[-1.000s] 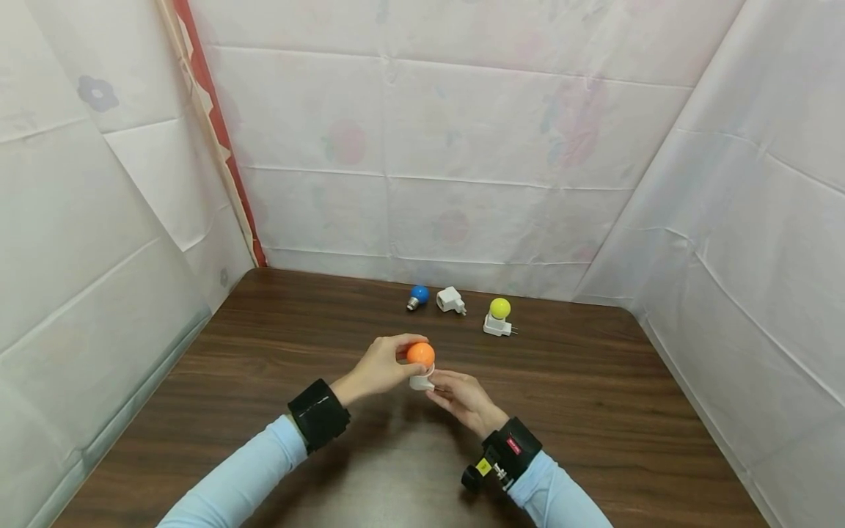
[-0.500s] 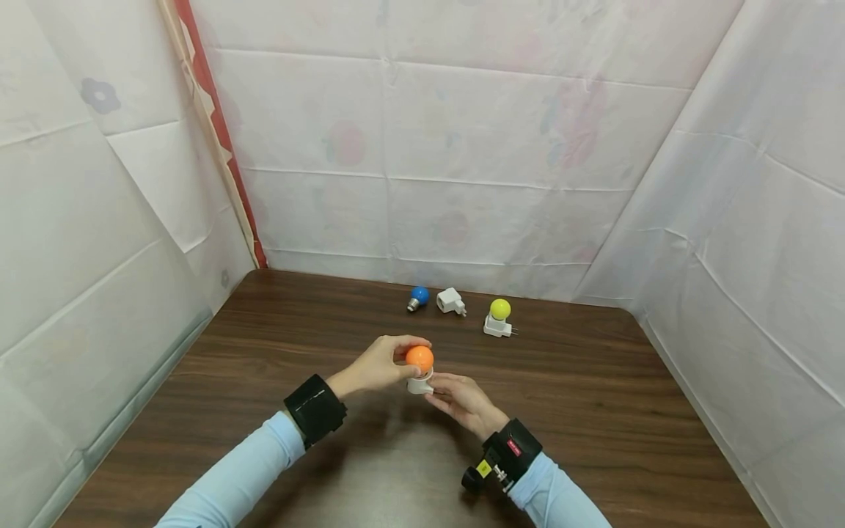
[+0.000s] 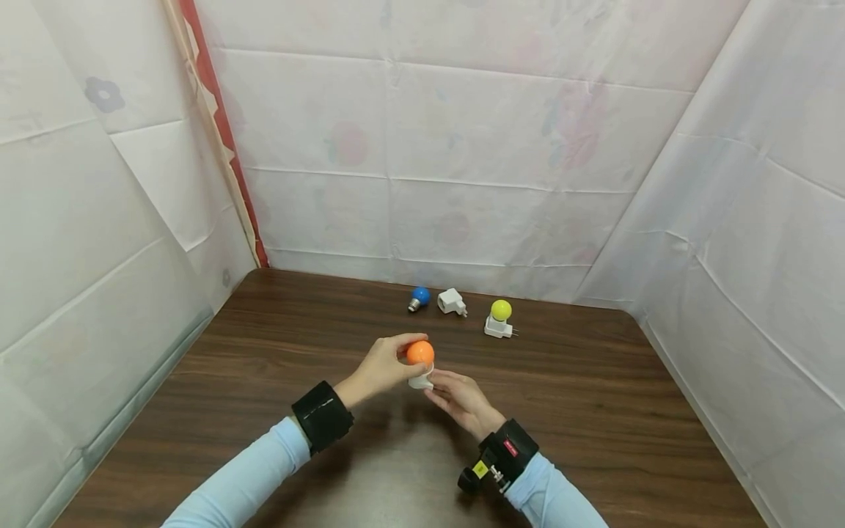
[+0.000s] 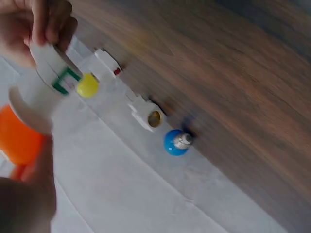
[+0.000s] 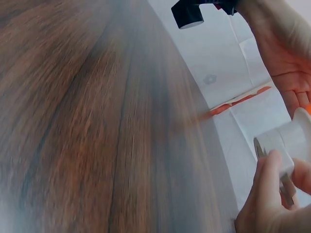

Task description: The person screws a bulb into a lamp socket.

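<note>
Above the middle of the table, my left hand [image 3: 385, 364] pinches an orange light bulb [image 3: 420, 353] between thumb and fingers. Just below it, the fingers of my right hand [image 3: 467, 402] grip a white plug-in lamp socket [image 3: 419, 381]. The bulb sits at the socket's mouth, its metal base hidden. Seen from the left wrist, the socket [image 4: 36, 97] bears a green mark on its side and the orange bulb [image 4: 19, 138] is at its flared rim. In the right wrist view, thumb and fingers [image 5: 269, 182] hold the plug end of the socket [image 5: 289, 138].
Toward the table's back edge lie a blue bulb [image 3: 420, 296] with a metal screw base and a second white socket [image 3: 452, 301] on its side. To their right, a yellow bulb [image 3: 502, 309] stands in a white socket [image 3: 498, 328]. White sheets [image 3: 422, 161] surround the wooden table [image 3: 317, 315].
The orange bulb dips slightly half a second ago and is now a little higher, with the left hand. The socket rises slightly too. The right hand hardly moves.
</note>
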Motion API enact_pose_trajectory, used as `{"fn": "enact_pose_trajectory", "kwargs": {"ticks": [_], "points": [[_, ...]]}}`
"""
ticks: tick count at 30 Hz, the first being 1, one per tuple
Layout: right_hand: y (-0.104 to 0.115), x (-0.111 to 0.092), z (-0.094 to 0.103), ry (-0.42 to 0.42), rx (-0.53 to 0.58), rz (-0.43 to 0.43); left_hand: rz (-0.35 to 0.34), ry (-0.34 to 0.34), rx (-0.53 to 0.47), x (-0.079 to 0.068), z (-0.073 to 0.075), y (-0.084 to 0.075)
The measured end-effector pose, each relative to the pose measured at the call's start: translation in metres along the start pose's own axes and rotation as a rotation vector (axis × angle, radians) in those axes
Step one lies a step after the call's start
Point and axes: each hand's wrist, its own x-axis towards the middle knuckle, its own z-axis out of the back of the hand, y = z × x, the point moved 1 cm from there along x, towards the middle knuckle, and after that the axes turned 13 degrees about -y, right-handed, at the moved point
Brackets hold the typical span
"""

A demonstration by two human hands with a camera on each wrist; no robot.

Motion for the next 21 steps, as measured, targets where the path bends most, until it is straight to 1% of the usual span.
{"fn": "enact_pose_trajectory", "kwargs": {"ticks": [4,7,9,13,17,21], "points": [[-0.0001,-0.0006,-0.0033,-0.033,0.028,0.018,-0.006,-0.129,0.085,-0.0028,-0.0046,-0.0038],[0.0004,-0.0017,-0.0051,-0.053,0.035,0.023,-0.018,-0.185,0.114,-0.0051,-0.0057,-0.0074],[0.0005,-0.0019,-0.0057,-0.061,0.034,0.023,-0.020,-0.205,0.119,-0.0061,-0.0057,-0.0086],[0.0012,-0.0020,-0.0062,-0.066,0.036,0.019,-0.018,-0.215,0.112,-0.0067,-0.0050,-0.0077],[0.0016,-0.0019,-0.0056,-0.064,0.035,0.017,-0.019,-0.200,0.100,-0.0066,-0.0038,-0.0057],[0.0017,-0.0009,-0.0047,-0.050,0.021,0.022,-0.017,-0.172,0.078,-0.0066,-0.0025,-0.0037]]}}
